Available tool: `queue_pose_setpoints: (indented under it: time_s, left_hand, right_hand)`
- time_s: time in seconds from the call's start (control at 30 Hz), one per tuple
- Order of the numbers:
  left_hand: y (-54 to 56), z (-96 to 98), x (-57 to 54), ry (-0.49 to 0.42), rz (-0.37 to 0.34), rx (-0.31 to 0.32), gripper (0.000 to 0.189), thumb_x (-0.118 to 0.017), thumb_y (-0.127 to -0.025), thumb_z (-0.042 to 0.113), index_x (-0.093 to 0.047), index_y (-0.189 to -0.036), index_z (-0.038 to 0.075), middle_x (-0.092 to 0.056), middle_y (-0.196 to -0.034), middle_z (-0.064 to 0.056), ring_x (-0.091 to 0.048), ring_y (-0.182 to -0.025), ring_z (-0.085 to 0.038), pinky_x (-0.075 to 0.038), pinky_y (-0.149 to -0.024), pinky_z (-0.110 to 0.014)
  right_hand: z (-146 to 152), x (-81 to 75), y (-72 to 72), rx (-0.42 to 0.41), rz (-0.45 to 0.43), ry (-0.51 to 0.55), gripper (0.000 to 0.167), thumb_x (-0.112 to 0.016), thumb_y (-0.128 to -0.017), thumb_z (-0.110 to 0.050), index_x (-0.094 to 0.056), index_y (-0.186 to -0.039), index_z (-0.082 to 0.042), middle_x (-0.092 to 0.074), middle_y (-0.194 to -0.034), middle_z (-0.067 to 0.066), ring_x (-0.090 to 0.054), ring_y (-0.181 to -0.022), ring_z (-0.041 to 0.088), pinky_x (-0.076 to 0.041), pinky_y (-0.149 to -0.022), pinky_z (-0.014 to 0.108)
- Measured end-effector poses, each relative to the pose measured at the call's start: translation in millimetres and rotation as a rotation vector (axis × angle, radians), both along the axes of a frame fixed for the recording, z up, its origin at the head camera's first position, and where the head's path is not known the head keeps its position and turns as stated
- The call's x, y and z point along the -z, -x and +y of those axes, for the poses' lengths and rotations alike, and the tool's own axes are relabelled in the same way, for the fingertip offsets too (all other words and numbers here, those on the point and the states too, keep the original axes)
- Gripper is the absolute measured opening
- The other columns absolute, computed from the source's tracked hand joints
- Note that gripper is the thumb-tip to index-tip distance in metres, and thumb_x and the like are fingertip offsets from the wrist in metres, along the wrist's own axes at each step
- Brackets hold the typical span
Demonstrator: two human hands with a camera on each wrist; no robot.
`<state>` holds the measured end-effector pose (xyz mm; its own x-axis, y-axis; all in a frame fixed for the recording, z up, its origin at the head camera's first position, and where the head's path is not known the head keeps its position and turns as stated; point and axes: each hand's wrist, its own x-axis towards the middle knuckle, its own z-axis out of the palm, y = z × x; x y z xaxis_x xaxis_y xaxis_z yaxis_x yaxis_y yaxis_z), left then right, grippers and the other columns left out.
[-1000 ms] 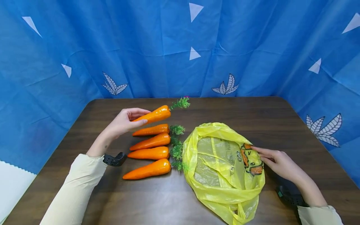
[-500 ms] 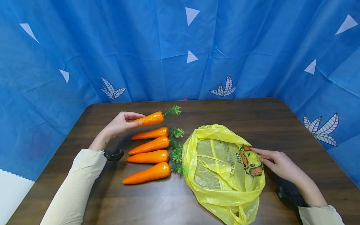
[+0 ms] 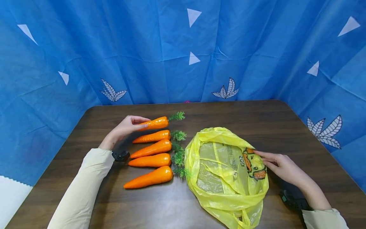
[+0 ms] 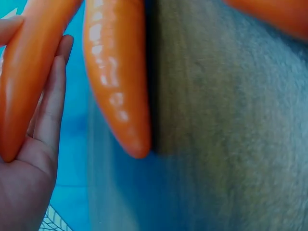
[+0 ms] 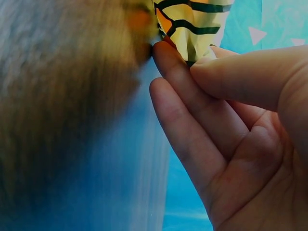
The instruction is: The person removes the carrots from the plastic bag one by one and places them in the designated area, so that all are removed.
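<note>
My left hand holds an orange carrot with a leafy green top, at the far end of a row of carrots. In the left wrist view, thumb and fingers grip this carrot along its sides, its tip by the palm. Beside it lies the nearest carrot of the row, apart from the hand. My right hand pinches the edge of a yellow plastic bag, which lies with its mouth spread. The right wrist view shows the bag's printed edge between thumb and forefinger.
Several more carrots lie side by side on the dark wooden table, leaves toward the bag. Some leaves of the closest one meet the bag's left side. A blue curtain hangs behind the table.
My left hand has lowered the carrot toward the far end of the row, then shifted slightly right. The right hand keeps its place on the bag. The head view has tilted a little.
</note>
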<state>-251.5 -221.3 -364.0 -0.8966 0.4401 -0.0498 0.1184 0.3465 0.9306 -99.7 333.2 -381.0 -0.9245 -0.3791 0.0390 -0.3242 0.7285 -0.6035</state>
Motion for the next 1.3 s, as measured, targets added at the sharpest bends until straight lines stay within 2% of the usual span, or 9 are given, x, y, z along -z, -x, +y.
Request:
queue_pose_setpoints:
  time_s: [0.13,0.6,0.73,0.97,1.3]
  left_hand:
    - [2.2,0.2,6.1,-0.008,-0.015,-0.015,0.041,-0.062,-0.092,0.019,-0.056,-0.125,-0.005,-0.060,-0.117,-0.016,-0.058,-0.098,-0.023,-0.047,-0.086,-0.029]
    - [4.0,-2.8,24.0,0.041,-0.058,0.027,0.044,-0.065,-0.090,0.024,-0.057,-0.126,0.000,-0.061,-0.118,-0.014,-0.059,-0.099,-0.023,-0.047,-0.086,-0.030]
    - [1.4,-5.9,23.8,0.055,-0.078,0.031,0.045,-0.068,-0.088,0.022,-0.057,-0.126,0.000,-0.061,-0.118,-0.014,-0.060,-0.099,-0.025,-0.049,-0.085,-0.032]
    - [-1.6,-7.9,19.9,0.050,-0.065,0.044,0.049,-0.069,-0.086,0.018,-0.054,-0.129,-0.001,-0.057,-0.124,-0.016,-0.058,-0.105,-0.026,-0.048,-0.086,-0.032]
    - [-3.9,-7.2,16.9,0.083,0.010,0.052,0.049,-0.068,-0.087,0.017,-0.053,-0.129,-0.001,-0.055,-0.126,-0.017,-0.054,-0.107,-0.029,-0.047,-0.088,-0.031]
  right_hand:
    - [0,0.6,-0.4,-0.005,0.008,0.006,0.045,-0.056,-0.089,0.009,-0.050,-0.133,0.003,-0.059,-0.113,0.026,-0.039,-0.052,0.007,-0.033,-0.045,0.028]
    - [-1,-0.2,-0.3,-0.006,0.016,0.013,0.045,-0.056,-0.088,0.009,-0.051,-0.132,0.002,-0.061,-0.111,0.023,-0.031,-0.047,0.006,-0.032,-0.043,0.028]
    - [-3,-0.2,1.7,-0.011,0.015,0.014,0.044,-0.057,-0.089,0.007,-0.051,-0.132,0.002,-0.061,-0.110,0.022,-0.029,-0.045,0.006,-0.031,-0.042,0.027]
    - [-5,-2.1,3.5,-0.019,0.023,0.014,0.045,-0.057,-0.088,0.010,-0.051,-0.132,0.003,-0.060,-0.112,0.025,-0.030,-0.047,0.006,-0.032,-0.042,0.027]
    - [-3,0.1,2.4,-0.033,0.043,0.019,0.045,-0.056,-0.089,0.009,-0.051,-0.132,0.002,-0.059,-0.113,0.025,-0.029,-0.046,0.005,-0.031,-0.043,0.028]
